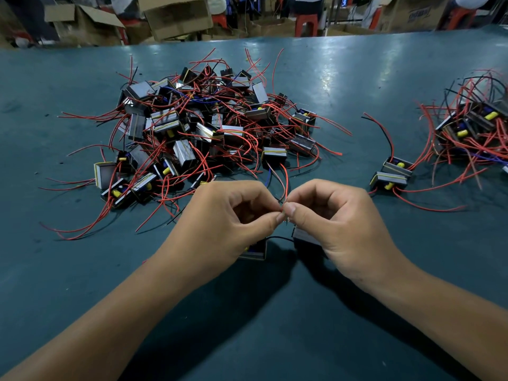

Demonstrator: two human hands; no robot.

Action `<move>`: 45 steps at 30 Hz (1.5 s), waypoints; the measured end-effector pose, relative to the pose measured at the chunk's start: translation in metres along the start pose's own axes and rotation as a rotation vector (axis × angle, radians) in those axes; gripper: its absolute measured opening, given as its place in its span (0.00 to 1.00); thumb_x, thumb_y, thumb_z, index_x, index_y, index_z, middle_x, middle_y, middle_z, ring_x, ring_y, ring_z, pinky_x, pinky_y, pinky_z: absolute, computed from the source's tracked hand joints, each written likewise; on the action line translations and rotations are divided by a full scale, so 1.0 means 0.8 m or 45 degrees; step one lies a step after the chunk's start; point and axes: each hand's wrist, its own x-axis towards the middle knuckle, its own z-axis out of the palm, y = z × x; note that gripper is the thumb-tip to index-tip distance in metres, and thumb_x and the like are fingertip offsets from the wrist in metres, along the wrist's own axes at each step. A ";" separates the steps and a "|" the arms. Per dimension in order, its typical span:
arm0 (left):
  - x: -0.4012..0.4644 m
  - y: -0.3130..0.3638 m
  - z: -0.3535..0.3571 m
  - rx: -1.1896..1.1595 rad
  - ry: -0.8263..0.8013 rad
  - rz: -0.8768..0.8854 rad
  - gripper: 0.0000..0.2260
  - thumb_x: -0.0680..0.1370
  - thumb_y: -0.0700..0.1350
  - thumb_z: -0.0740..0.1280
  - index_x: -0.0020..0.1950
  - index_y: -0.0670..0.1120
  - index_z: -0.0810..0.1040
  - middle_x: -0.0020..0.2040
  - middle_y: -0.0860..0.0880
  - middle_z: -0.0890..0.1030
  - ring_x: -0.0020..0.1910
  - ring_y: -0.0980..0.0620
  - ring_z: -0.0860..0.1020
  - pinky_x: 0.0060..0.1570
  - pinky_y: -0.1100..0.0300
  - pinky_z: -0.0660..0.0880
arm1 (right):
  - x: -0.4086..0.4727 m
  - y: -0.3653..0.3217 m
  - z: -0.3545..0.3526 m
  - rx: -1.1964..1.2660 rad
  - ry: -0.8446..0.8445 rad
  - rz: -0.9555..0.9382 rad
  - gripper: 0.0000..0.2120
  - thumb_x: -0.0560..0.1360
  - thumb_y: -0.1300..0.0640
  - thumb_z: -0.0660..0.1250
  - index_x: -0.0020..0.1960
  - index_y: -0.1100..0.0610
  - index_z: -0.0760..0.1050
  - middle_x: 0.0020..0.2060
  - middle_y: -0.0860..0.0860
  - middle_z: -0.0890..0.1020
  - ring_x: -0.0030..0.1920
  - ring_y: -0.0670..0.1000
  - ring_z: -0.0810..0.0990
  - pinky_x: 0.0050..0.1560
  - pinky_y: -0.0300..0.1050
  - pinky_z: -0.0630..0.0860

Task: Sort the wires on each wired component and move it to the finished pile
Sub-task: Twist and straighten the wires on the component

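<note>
Big pile [198, 127]: at eleven o'clock from your hands, a heap of blocks with red wires tangled every way; judged the unsorted stock.
Left hand [233, 213]: fingers curled, thumb and forefinger pinching wire ends at the centre of the view, tip to tip with your other hand.
Left block [254, 250]: just beneath your left hand on the green table [82, 270], mostly hidden by it.
Wire ends [284, 188]: red strands rise toward twelve o'clock from the pinch; which block they belong to you cannot tell from here.
Right hand [327, 215]: fingers curled, thumb and forefinger nipping the same ends.
Right block [303, 236]: under your right palm, just beside the left block, a black wire [277, 237] running between them.
Doing it well: keep the pinch near the tips, draw each strand free singly, and hold stray wires from the big pile clear.
Two blocks [391, 173]: at two o'clock, touching each other.
Finished pile [472, 127]: at three o'clock, well apart; likely where this goes.
</note>
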 end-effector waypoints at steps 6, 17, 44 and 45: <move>-0.001 0.009 -0.007 0.210 0.133 0.111 0.03 0.76 0.47 0.73 0.48 0.51 0.83 0.39 0.53 0.82 0.37 0.50 0.80 0.39 0.53 0.77 | 0.001 -0.001 0.000 0.000 -0.018 -0.011 0.03 0.71 0.58 0.71 0.39 0.57 0.80 0.29 0.50 0.78 0.31 0.44 0.74 0.33 0.34 0.70; 0.003 0.016 -0.006 0.648 0.118 0.344 0.06 0.76 0.47 0.70 0.40 0.47 0.81 0.39 0.55 0.76 0.39 0.53 0.74 0.39 0.56 0.72 | -0.004 -0.010 0.002 -0.153 -0.063 -0.088 0.04 0.71 0.60 0.69 0.39 0.53 0.80 0.30 0.51 0.80 0.31 0.50 0.74 0.32 0.48 0.72; 0.009 0.006 -0.037 0.206 -0.179 0.220 0.03 0.76 0.45 0.71 0.49 0.50 0.83 0.43 0.53 0.80 0.39 0.51 0.77 0.39 0.59 0.74 | -0.007 -0.013 -0.004 -0.215 -0.203 -0.134 0.04 0.71 0.59 0.71 0.38 0.52 0.78 0.29 0.48 0.78 0.31 0.49 0.72 0.33 0.39 0.71; 0.009 0.005 -0.038 0.238 -0.187 0.290 0.05 0.76 0.44 0.72 0.50 0.49 0.84 0.46 0.52 0.80 0.41 0.48 0.77 0.40 0.55 0.74 | -0.006 -0.012 -0.005 -0.202 -0.215 -0.138 0.04 0.71 0.59 0.71 0.38 0.53 0.78 0.30 0.51 0.79 0.32 0.54 0.73 0.34 0.42 0.71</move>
